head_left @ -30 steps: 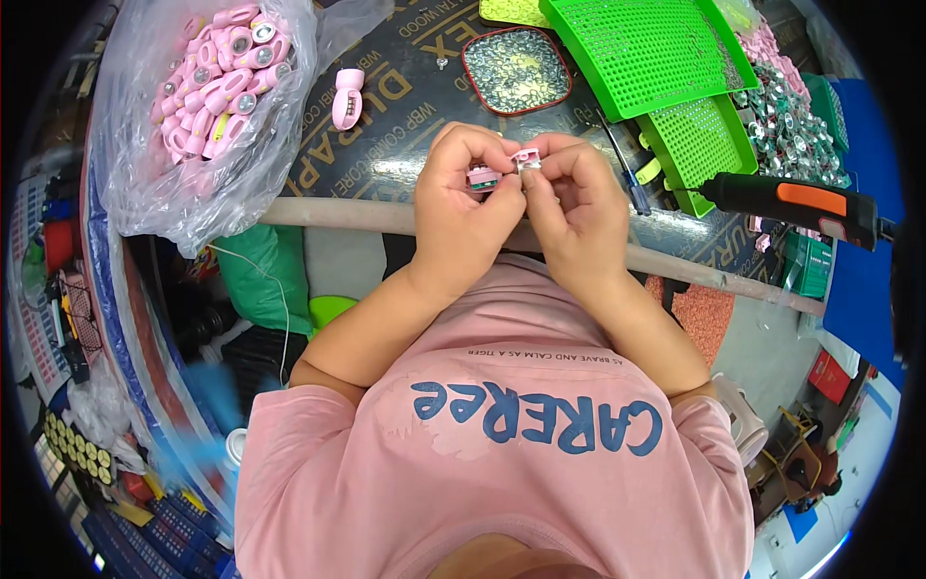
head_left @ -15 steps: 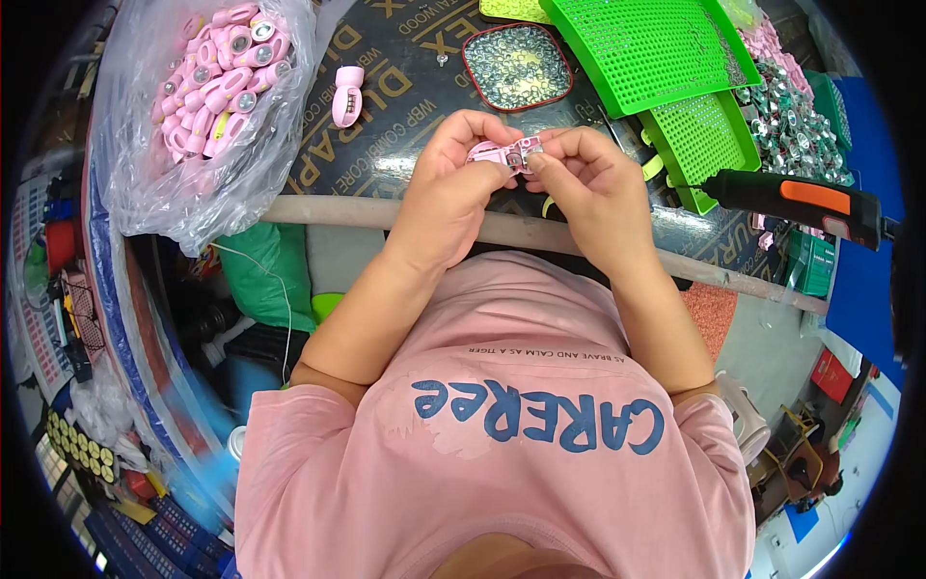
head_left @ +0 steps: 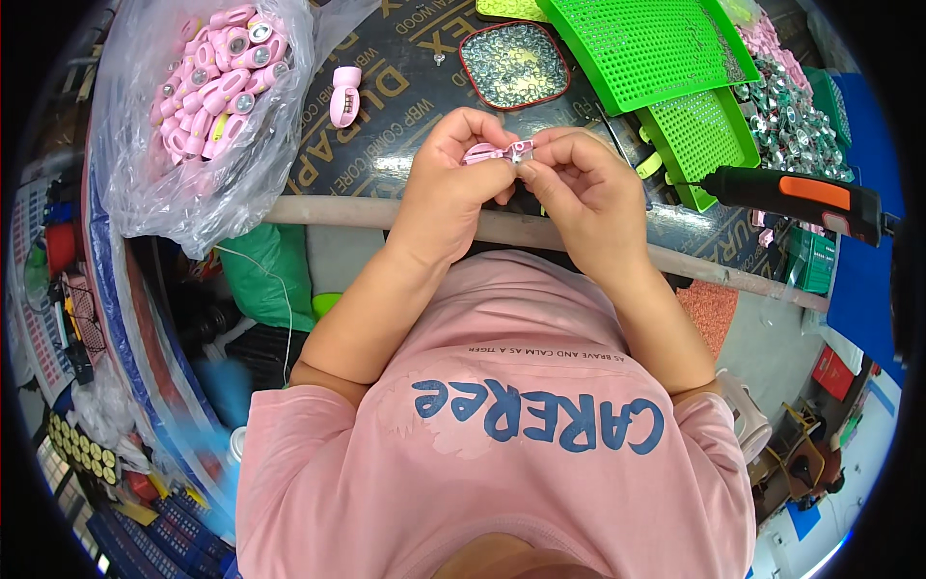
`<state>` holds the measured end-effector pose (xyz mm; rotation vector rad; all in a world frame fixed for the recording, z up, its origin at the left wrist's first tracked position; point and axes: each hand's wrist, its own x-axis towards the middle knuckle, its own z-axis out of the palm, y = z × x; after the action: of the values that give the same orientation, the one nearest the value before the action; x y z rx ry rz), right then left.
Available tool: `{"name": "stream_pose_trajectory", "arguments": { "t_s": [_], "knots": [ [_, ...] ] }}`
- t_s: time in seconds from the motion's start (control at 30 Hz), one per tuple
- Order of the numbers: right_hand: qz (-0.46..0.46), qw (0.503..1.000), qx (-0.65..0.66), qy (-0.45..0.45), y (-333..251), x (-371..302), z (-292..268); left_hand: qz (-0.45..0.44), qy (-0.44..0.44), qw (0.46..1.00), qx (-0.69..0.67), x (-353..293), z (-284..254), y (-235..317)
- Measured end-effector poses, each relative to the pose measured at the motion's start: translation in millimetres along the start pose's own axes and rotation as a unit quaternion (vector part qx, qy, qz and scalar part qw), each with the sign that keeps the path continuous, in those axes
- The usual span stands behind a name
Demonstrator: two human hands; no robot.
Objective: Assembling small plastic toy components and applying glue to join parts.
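My left hand (head_left: 451, 188) is closed round the body of a small pink flashlight casing (head_left: 484, 153), thumb on the near side and index finger curled over the far side. At the casing's head, a small clear-and-silver piece (head_left: 523, 152) shows between the two hands. My right hand (head_left: 593, 185) pinches that end with thumb and index finger. Fingers hide much of the casing, so I cannot tell how the piece sits in it. Both hands are just above the table's near edge. Left of them lies another pink flashlight (head_left: 344, 97), its side slot showing metal parts.
A clear plastic bag (head_left: 145, 193) full of pink flashlights (head_left: 227, 87) stands at the left. Beyond my hands is a red-rimmed tray (head_left: 521, 107) of small round parts. Green perforated trays (head_left: 641, 72), a heap of silvery parts (head_left: 786, 125) and a black-and-orange tool (head_left: 815, 194) occupy the right.
The casing has tilted, and less of its inside shows. My right thumb and fingers have shifted slightly on its head; the left hand keeps its grip.
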<state>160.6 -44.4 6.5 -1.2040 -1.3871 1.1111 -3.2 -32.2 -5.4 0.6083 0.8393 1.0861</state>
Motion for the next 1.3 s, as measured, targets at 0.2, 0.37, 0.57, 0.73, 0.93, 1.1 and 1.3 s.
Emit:
{"name": "stream_pose_trajectory", "arguments": {
  "t_s": [0.2, 0.37, 0.57, 0.73, 0.93, 1.1, 1.3],
  "knots": [
    [0.033, 0.996, 0.077, -0.009, 3, -1, -5, -0.038, -0.024, 0.998, -0.044, 1, 1, 4],
    [0.029, 0.998, 0.049, -0.031, -1, -1, -10, -0.055, -0.057, 0.997, -0.007, 5, -6, 5],
    [-0.004, 0.998, 0.009, -0.060, -1, 0, -17, -0.071, -0.055, 0.995, 0.030, 10, -9, 5],
    [-0.006, 0.989, -0.142, -0.027, -19, 9, -68, -0.051, -0.026, 0.997, -0.043, 14, -19, 3],
    [-0.028, 0.904, -0.414, -0.098, -26, -17, -74, -0.039, -0.025, 0.997, -0.065, 19, -23, 4],
    [-0.062, 0.882, -0.465, -0.046, 0, -21, -69, -0.084, -0.096, 0.989, -0.078, 21, -20, 11],
    [-0.082, 0.959, -0.270, 0.012, -19, -4, -64, -0.096, -0.139, 0.984, -0.059, 20, -23, 24]
  ]
}}
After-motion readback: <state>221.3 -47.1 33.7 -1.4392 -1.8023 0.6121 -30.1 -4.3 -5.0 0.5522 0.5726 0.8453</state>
